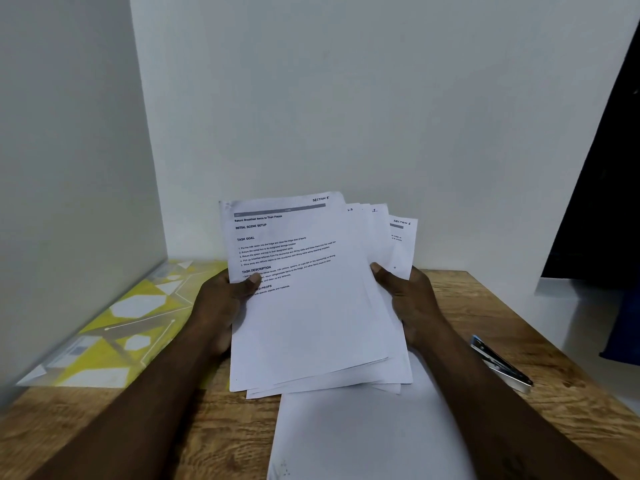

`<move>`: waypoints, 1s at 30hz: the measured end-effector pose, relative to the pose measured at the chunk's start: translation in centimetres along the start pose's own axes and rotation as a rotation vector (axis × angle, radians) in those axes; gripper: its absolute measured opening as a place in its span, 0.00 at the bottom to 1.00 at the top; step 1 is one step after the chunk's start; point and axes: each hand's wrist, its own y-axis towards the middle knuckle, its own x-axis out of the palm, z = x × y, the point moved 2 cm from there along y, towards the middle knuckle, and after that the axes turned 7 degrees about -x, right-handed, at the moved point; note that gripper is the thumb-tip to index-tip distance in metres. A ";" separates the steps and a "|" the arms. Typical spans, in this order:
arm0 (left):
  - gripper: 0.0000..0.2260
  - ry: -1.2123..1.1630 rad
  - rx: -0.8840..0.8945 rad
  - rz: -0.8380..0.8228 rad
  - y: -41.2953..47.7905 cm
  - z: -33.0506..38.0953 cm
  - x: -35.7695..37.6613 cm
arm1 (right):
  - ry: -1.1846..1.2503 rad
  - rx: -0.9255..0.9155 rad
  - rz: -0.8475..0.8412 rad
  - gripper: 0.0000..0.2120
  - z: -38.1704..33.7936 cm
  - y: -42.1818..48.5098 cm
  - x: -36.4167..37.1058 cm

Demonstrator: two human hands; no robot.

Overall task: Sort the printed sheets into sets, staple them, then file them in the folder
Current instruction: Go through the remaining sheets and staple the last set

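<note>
Both hands, left [221, 299] and right [408, 299], grip fanned printed sheets [311, 306] (top reads "SECTION 5") above the counter [207, 427].

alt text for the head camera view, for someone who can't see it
Both hands, left hand and right hand, hold a fanned stack of printed sheets above a wooden table. A yellow patterned folder lies at left, a stapler at right.

Dim, flat indoor light; the wall [346, 98] looks grey. Wide-angle bending warps the edges, and the folder [114, 327] at left is blurred.
</note>
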 end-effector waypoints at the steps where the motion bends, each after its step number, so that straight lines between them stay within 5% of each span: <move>1: 0.12 0.001 0.000 0.006 0.0 0.0 0.0 | 0.000 0.007 0.000 0.17 0.0 0.1 -0.1; 30: 0.11 0.070 0.007 0.089 0.8 -0.3 -0.6 | -0.042 0.003 0.030 0.14 -0.1 0.2 -0.2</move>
